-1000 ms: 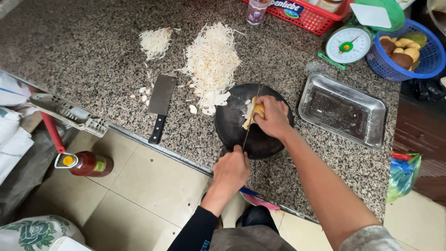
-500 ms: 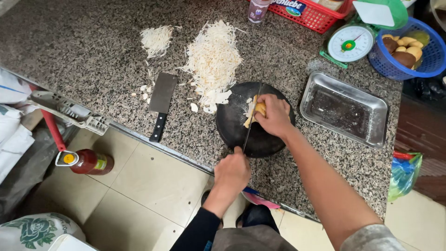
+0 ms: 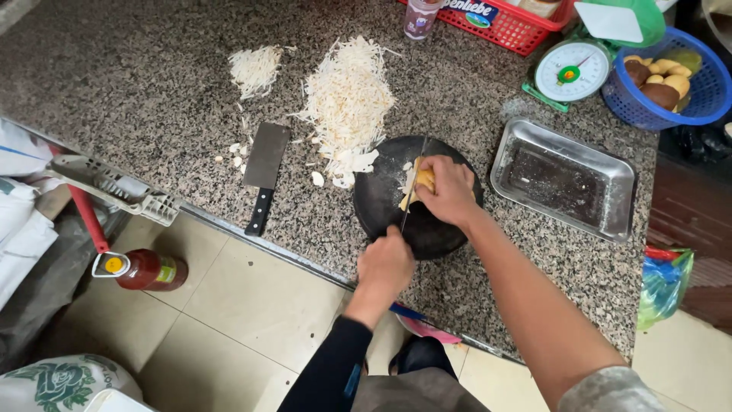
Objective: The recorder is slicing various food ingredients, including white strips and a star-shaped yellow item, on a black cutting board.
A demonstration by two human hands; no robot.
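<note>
Your left hand (image 3: 386, 263) was closed round the handle of a thin-bladed knife (image 3: 408, 204), while your right hand (image 3: 450, 191) pinned the yellow root piece (image 3: 424, 180) on the round black chopping board (image 3: 415, 200). Curling those fingertips back would have kept slices even.

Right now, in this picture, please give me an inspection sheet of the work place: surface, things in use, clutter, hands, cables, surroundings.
Surface: speckled granite counter, scattered with pale scraps.
Things in use: round black cutting board; yellowish root piece on it; thin knife cutting into the piece.
Clutter: big shred pile, small shred pile, cleaver lying flat, metal tray, kitchen scale, blue basket of roots, red basket.
Hands: left hand grips the knife handle; right hand pins the piece.
Cables: nothing seen.
Surroundings: tiled floor, red bottle, sacks at left, plastic bag at right.
</note>
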